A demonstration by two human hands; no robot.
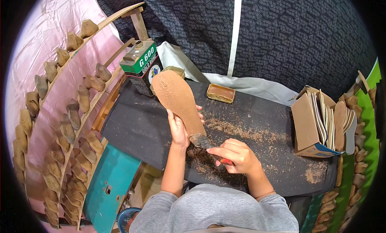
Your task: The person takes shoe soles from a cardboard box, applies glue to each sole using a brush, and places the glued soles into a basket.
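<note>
My left hand (179, 129) grips a tan shoe insole (177, 95) from beneath, thumb on one edge and fingertips showing at the other. The insole tilts over the table, its wide end pointing away from me and dotted with crumbs. In my right hand (238, 156) is a red-handled tool with a dark, crusted, flat head (200, 141); whether that head is a brush or a blade I cannot tell. The head lies against the insole's near, narrow end. Brown shavings (245, 130) are scattered on the dark tabletop (136, 116) under and beside both hands.
A green-and-black metal can (140, 66) stands at the back left, and a shallow brown-filled tin (220, 93) at the back. The cardboard box (307, 126) on the right holds several insoles. Racks of wooden shoe lasts (83, 98) line the left; more lasts (359, 168) stand far right.
</note>
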